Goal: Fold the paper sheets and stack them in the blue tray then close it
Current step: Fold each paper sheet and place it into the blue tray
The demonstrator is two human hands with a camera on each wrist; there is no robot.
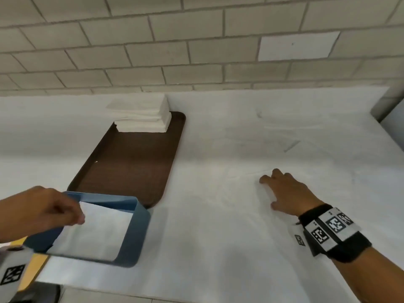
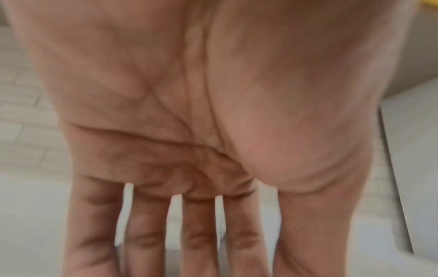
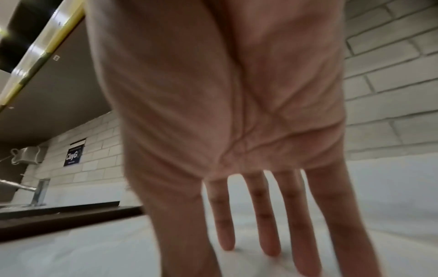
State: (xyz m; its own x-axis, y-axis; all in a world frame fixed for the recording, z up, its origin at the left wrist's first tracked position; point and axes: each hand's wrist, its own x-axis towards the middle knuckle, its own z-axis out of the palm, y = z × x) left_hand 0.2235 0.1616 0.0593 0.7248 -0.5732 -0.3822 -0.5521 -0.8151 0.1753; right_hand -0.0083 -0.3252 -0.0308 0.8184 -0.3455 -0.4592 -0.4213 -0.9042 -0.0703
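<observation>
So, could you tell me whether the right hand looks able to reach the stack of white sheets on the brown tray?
Probably yes. The right hand lies open on the table, and nothing stands between it and the stack at the brown tray's far end.

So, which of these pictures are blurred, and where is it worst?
Head view: mostly sharp, but the left hand and blue tray are motion-smeared. Left wrist view: soft all over, background streaked. Right wrist view: the right hand is soft; the brick wall stays clearer.
</observation>
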